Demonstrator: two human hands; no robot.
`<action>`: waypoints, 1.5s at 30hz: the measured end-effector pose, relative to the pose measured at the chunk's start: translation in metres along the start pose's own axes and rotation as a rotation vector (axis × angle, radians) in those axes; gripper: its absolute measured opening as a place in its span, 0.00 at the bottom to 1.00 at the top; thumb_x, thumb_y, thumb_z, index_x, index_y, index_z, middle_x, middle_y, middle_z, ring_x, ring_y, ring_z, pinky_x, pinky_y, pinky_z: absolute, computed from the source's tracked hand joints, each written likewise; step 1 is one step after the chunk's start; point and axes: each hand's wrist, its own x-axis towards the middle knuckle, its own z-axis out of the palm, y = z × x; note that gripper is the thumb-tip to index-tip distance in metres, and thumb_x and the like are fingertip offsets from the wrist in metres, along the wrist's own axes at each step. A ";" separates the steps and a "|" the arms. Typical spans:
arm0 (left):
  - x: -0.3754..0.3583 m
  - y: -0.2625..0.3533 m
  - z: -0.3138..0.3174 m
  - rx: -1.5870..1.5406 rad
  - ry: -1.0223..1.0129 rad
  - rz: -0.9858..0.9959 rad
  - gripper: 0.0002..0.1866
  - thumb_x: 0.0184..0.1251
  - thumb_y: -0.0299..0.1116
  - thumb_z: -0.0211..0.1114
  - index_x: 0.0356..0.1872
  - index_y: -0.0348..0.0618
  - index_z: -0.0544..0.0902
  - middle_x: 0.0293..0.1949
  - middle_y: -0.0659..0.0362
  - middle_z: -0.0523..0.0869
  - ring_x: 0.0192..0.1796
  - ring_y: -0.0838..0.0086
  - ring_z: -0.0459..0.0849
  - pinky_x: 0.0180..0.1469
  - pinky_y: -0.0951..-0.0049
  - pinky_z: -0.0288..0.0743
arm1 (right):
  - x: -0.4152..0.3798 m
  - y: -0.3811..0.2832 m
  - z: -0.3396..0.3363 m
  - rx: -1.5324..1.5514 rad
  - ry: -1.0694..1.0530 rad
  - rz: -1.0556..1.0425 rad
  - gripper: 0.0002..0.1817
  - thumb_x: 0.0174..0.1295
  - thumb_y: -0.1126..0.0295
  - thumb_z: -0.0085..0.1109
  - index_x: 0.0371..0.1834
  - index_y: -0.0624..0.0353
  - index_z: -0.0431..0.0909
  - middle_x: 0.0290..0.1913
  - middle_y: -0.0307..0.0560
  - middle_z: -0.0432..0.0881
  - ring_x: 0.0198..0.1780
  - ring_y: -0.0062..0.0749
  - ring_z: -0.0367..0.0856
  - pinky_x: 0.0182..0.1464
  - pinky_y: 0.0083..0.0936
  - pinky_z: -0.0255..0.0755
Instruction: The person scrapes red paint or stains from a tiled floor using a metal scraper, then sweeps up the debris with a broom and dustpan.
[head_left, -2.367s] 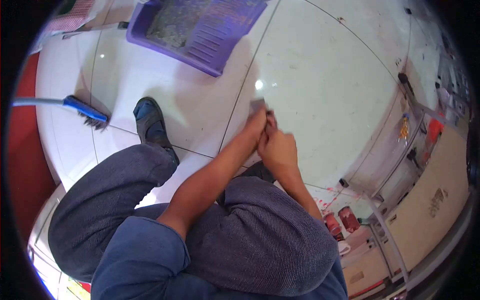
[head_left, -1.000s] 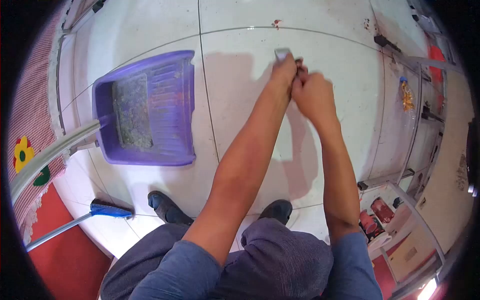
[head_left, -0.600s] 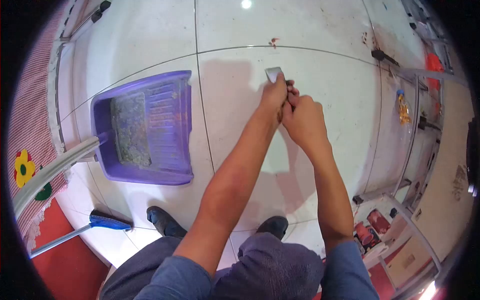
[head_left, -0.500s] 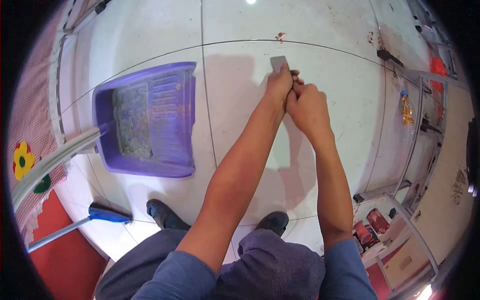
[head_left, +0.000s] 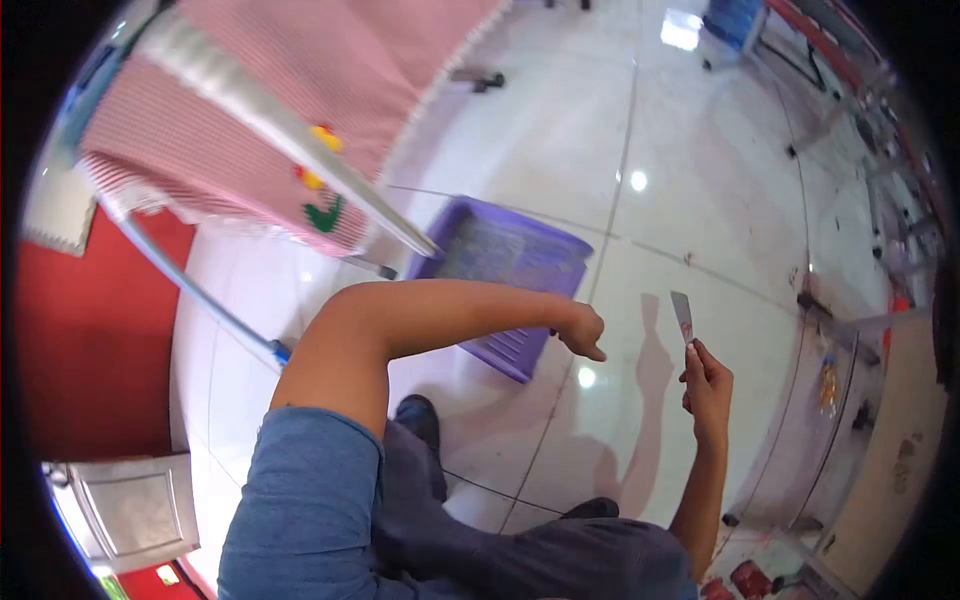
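Observation:
My right hand grips a scraper by its lower end, the flat metal blade pointing up and away. Reddish smears show low on the blade. My left hand hangs just right of the purple dustpan, holding nothing that I can see. One of its fingers points down and out; the others are partly hidden. The dustpan lies on the white tiles with greyish dirt in it, and my left forearm covers part of it. Its long pale pole rises to the upper left.
A pink checked cloth hangs at upper left. Behind my left arm runs the blue pole of a broom. Small dark red bits lie on the floor. Metal frames and a tan board stand along the right.
My hands have come apart: the left let go and moved left toward the dustpan, while the right keeps the scraper. My view has turned and tilted up, showing more floor ahead.

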 end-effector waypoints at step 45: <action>-0.766 0.036 -0.041 -0.799 1.319 -0.518 0.11 0.63 0.33 0.58 0.46 0.44 0.74 0.41 0.46 0.81 0.41 0.47 0.81 0.43 0.53 0.74 | -0.366 -0.662 0.397 0.151 -0.779 0.602 0.26 0.69 0.48 0.44 0.60 0.57 0.65 0.50 0.48 0.74 0.42 0.40 0.80 0.37 0.37 0.78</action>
